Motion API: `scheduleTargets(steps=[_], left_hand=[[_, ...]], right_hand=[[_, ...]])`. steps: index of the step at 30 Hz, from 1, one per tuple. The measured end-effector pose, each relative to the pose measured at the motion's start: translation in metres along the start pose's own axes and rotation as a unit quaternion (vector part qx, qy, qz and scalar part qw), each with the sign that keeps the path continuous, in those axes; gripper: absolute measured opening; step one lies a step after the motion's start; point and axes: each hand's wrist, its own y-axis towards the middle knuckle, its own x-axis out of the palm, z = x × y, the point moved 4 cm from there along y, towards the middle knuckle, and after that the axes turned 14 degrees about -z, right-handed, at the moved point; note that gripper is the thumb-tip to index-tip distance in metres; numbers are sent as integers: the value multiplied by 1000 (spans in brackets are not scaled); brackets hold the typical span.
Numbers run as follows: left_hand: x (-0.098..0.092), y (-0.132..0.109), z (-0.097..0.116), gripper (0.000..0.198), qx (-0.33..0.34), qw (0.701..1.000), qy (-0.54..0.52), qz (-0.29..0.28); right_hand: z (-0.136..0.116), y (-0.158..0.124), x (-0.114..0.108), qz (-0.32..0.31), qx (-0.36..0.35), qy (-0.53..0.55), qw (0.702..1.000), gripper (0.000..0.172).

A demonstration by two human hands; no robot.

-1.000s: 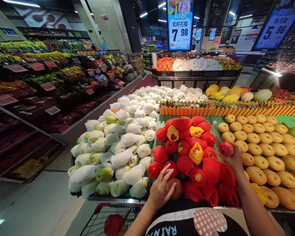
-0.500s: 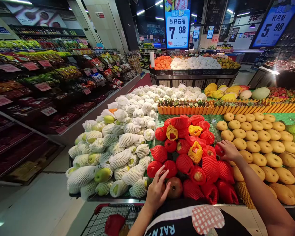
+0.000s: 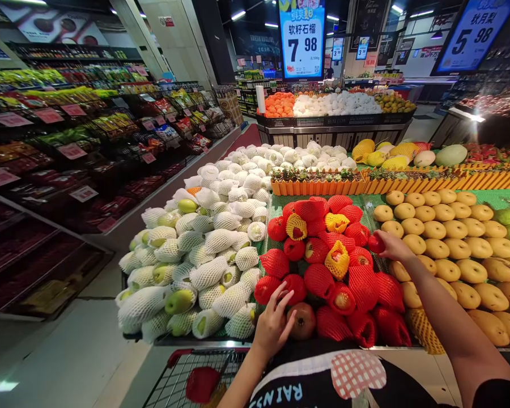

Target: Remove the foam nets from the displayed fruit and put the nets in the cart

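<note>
Pomegranates in red foam nets lie piled in the middle bin, a few in yellow nets. My right hand is closed on a red pomegranate at the pile's right edge, beside the pears. Part of that fruit hides behind the fingers. My left hand hovers at the front left of the pile with its fingers spread, holding nothing. Right beside its fingertips sits a bare brownish-red pomegranate; whether they touch it I cannot tell.
White-netted green fruit fills the left bin, and brown pears stand in rows on the right. Behind runs an orange planter fence. A shopping cart stands at the front left, below the bin edge.
My right hand has moved slightly farther back with the red pomegranate, which now shows more clearly. My left hand stays nearly where it was. The view has shifted a little.
</note>
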Motion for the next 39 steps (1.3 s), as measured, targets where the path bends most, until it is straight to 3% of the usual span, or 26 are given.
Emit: scheduleTargets(steps=[3, 6, 11, 14, 17, 20, 24, 27, 29, 31, 34, 39], left_hand=[[2, 0, -2, 50, 3, 1000, 1, 7], [5, -1, -4, 50, 7, 1000, 0, 11], [8, -1, -8, 49, 2, 1000, -13, 11], [10, -1, -7, 46, 3, 1000, -18, 10], [12, 0, -5, 43, 7, 1000, -18, 1], [12, -1, -2, 43, 15, 1000, -11, -9], [6, -6, -5, 42, 10, 1000, -3, 3], [3, -13, -13, 42, -11, 1000, 2, 12], [2, -17, -17, 42, -20, 1000, 5, 13], [1, -19, -19, 42, -24, 1000, 6, 13], [1, -18, -19, 42, -28, 999, 7, 17], [0, -9, -14, 42, -24, 999, 3, 23]], right_hand=[[3, 2, 10, -89, -10, -33, 995, 50], [3, 2, 19, -120, 2, -66, 991, 52], [-5, 0, 35, -97, 26, -103, 990, 46], [-8, -3, 41, -90, 30, -106, 990, 52], [-9, -5, 39, -98, 32, -98, 990, 58], [-15, -7, 27, -83, 62, -99, 990, 52], [-49, -18, 3, 15, 95, -102, 990, 54], [-100, -29, -7, 73, -17, -44, 996, 43], [-135, -32, -2, 40, -112, -8, 993, 37], [-162, -31, 10, -32, -148, -8, 988, 38], [-178, -23, 27, -97, -115, -37, 988, 41], [-170, -18, 39, -136, -25, -103, 985, 30]])
